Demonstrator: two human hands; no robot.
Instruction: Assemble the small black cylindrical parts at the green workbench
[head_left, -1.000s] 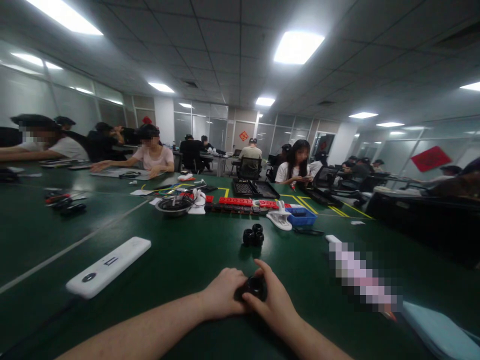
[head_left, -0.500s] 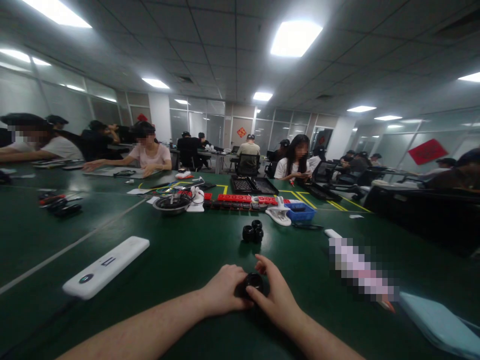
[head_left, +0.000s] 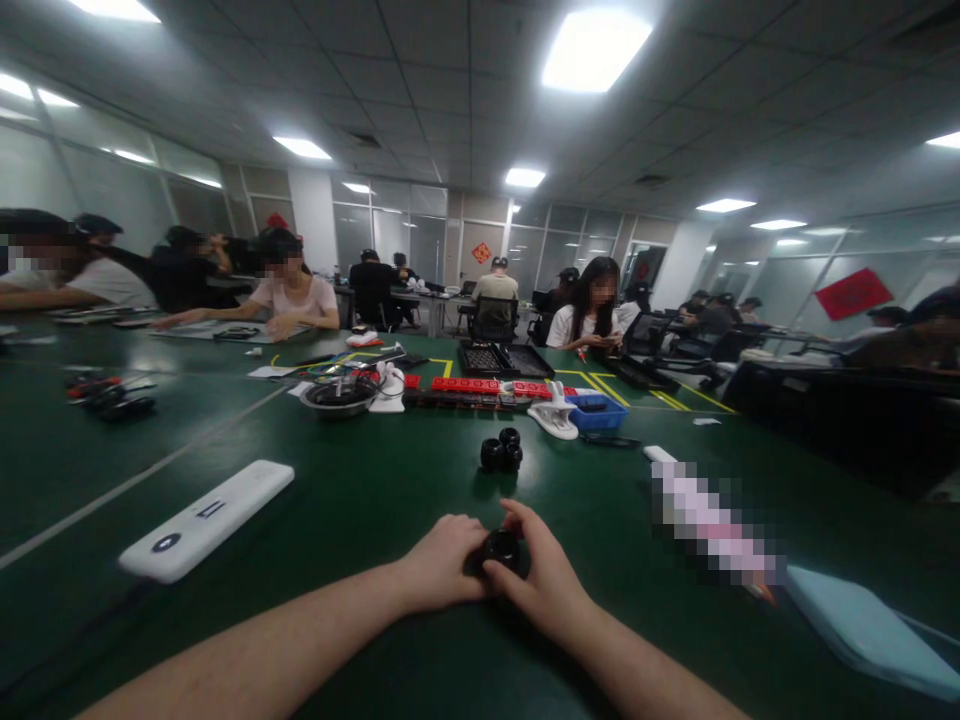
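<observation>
A black round part with a hollow centre [head_left: 502, 546] is held low over the green table between my two hands. My left hand [head_left: 447, 562] grips it from the left, fingers curled round its side and partly hidden. From the right, my right hand [head_left: 549, 578] has its thumb on the near rim and its fingers bent round the far side. Straight ahead, a small cluster of similar black round parts [head_left: 501, 453] stands on the table. The exact kind of these parts cannot be made out.
On the left lies a white power strip [head_left: 210, 522]; on the right are a pixelated pink item [head_left: 712, 520] and a light blue case [head_left: 862, 620]. Farther back stand a metal bowl [head_left: 337, 405], red blocks [head_left: 469, 388], a blue tray [head_left: 600, 412] and black cases [head_left: 506, 360]. Several people sit beyond.
The fingers of my right hand have closed in a little on the black round part. The whole view has shifted slightly, while the objects on the table keep their places.
</observation>
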